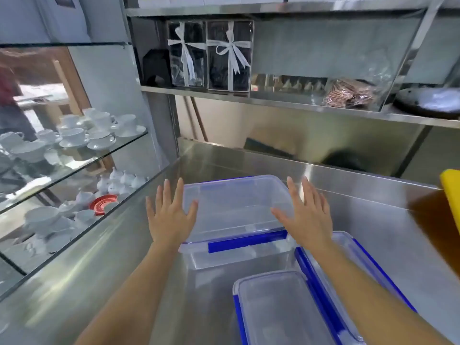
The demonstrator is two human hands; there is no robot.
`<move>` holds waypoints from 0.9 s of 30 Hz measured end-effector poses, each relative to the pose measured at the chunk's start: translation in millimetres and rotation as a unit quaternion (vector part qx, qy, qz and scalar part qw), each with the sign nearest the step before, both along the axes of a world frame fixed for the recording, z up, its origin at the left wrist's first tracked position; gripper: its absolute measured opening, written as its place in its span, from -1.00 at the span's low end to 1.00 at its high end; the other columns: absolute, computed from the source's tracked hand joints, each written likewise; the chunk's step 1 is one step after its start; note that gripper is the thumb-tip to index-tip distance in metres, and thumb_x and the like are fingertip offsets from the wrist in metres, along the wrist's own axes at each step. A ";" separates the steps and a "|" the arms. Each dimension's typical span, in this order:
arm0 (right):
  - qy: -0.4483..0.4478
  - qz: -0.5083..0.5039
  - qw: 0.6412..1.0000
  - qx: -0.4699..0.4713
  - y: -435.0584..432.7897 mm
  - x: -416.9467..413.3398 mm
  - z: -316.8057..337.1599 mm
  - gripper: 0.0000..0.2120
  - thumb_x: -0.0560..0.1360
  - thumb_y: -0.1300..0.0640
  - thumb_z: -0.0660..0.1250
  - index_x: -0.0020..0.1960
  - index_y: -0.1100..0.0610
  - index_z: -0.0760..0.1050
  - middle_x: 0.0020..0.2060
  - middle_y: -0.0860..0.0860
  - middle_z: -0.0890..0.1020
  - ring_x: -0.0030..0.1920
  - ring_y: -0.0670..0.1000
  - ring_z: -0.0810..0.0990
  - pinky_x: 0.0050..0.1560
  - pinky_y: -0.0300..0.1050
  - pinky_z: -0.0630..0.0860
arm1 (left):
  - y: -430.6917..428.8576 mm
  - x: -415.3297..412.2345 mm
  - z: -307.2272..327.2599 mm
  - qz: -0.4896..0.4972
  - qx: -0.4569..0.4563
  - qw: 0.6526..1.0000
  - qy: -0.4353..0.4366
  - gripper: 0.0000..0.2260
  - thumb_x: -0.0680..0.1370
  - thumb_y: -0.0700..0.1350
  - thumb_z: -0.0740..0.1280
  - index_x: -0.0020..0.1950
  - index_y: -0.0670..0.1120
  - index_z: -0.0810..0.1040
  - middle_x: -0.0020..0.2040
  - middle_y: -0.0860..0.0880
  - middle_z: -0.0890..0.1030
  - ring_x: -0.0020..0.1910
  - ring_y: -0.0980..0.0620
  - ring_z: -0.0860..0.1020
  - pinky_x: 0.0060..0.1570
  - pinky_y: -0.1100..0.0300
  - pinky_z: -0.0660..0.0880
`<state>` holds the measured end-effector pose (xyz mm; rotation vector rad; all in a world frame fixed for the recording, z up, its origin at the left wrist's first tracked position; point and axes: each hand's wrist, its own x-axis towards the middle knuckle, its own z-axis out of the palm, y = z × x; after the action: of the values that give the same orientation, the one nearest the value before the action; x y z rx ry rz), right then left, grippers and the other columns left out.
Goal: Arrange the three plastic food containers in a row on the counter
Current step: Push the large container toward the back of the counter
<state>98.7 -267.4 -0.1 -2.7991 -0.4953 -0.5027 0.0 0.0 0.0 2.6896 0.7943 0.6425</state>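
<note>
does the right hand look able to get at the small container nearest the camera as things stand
Probably yes. The right hand is open over the big container, holding nothing, and the small container lies uncovered beside that forearm; it need only draw back.

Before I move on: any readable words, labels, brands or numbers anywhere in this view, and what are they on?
None can be read.
Large container, and the two nearer containers: clear plastic with blue clips, no print visible.
Ribboned boxes on the shelf: no legible label.
Dark plate at top left: blurred, unreadable.
</note>
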 end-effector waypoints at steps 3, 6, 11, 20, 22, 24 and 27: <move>0.065 -0.023 0.998 0.006 1.0 4.4 -10.7 -0.17 0.34 -0.50 -0.21 0.51 -0.16 -0.19 0.56 0.06 0.06 0.51 0.18 0.16 0.42 0.18 0.21 | 6.2 -0.5 -6.2 0.014 -0.060 0.997 0.043 -0.40 0.55 0.21 0.08 0.55 0.05 0.05 0.56 -0.10 0.17 0.53 -0.11 0.13 0.49 -0.12 -0.02; 0.155 -0.026 0.987 0.027 0.9 7.8 -19.9 -0.22 0.41 -0.45 -0.06 0.51 -0.09 -0.04 0.53 0.06 0.18 0.44 0.18 0.29 0.30 0.20 0.38 | 8.6 2.6 -5.5 0.017 -0.170 0.983 0.061 -0.40 0.53 0.17 0.16 0.49 -0.07 0.15 0.43 -0.19 0.35 0.38 -0.23 0.36 0.33 -0.17 0.31; 0.166 -0.019 0.985 0.052 3.2 8.6 -16.7 -0.41 0.50 -0.31 0.05 0.38 0.04 0.27 0.40 0.07 0.34 0.36 0.13 0.32 0.15 0.15 0.46 | 18.6 6.1 -6.3 0.049 -0.421 0.904 0.053 -0.38 0.46 0.18 0.31 0.36 -0.21 0.34 0.23 -0.25 0.51 0.14 -0.29 0.53 0.06 -0.04 0.51; 0.154 -0.041 0.963 0.215 13.4 16.4 -9.2 -0.41 0.50 -0.14 0.25 0.41 0.15 0.24 0.36 0.15 0.38 0.31 0.19 0.42 0.26 0.20 0.45 | 7.5 -1.8 -27.3 0.132 -0.646 0.743 -0.119 -0.29 0.35 0.08 0.48 0.34 -0.28 0.37 0.22 -0.26 0.55 0.09 -0.27 0.59 0.12 -0.16 0.54; 0.151 -0.042 0.950 0.271 21.0 13.8 -8.9 -0.43 0.50 -0.09 0.28 0.40 0.16 0.26 0.35 0.16 0.37 0.31 0.20 0.40 0.27 0.16 0.43 | -6.2 -2.6 -28.4 0.160 -0.660 0.719 -0.148 -0.31 0.34 0.08 0.48 0.32 -0.27 0.39 0.21 -0.26 0.56 0.03 -0.22 0.59 -0.05 -0.06 0.56; 0.191 -0.034 0.922 0.334 33.6 9.7 -8.1 -0.43 0.49 -0.07 0.31 0.40 0.15 0.26 0.36 0.14 0.35 0.31 0.18 0.42 0.21 0.05 0.41 | -22.0 -1.5 -27.5 0.164 -0.700 0.670 -0.184 -0.42 0.37 0.01 0.48 0.30 -0.22 0.43 0.19 -0.23 0.58 -0.07 -0.17 0.56 -0.27 0.07 0.47; 0.315 -0.027 0.847 0.428 58.3 -0.2 -3.2 -0.39 0.48 -0.05 0.34 0.42 0.13 0.23 0.32 0.09 0.43 0.22 0.09 0.49 0.12 -0.05 0.43 | -41.5 0.4 -19.4 0.125 -0.765 0.604 -0.186 -0.61 0.45 -0.08 0.43 0.24 -0.14 0.50 0.08 -0.18 0.58 -0.06 -0.13 0.48 -0.33 0.12 0.45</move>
<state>98.5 -209.1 -3.3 -1.9242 -0.0100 0.1891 0.4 -41.5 -19.4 0.8192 0.9102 0.2416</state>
